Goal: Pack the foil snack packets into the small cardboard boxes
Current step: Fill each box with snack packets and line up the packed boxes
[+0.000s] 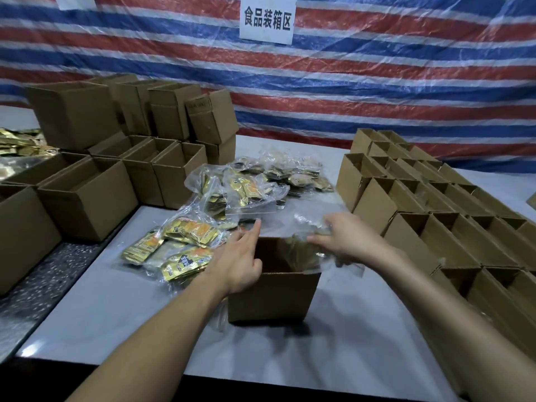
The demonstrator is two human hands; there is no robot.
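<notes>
A small open cardboard box (272,297) stands on the white table in front of me. My left hand (237,262) rests on the box's left rim, fingers stretched toward the packets. My right hand (345,236) grips a clear plastic bag of gold foil packets (304,250) over the box's opening, the bag partly inside. Clear bags of gold and orange foil snack packets (185,230) lie just left of the box. More such bags (261,181) are piled behind it.
Rows of open small boxes (435,198) fill the table's right side. Larger open boxes (87,195) are stacked at the left and back left. Loose gold packets (20,143) lie at the far left. A striped tarp (377,82) hangs behind the table (121,323).
</notes>
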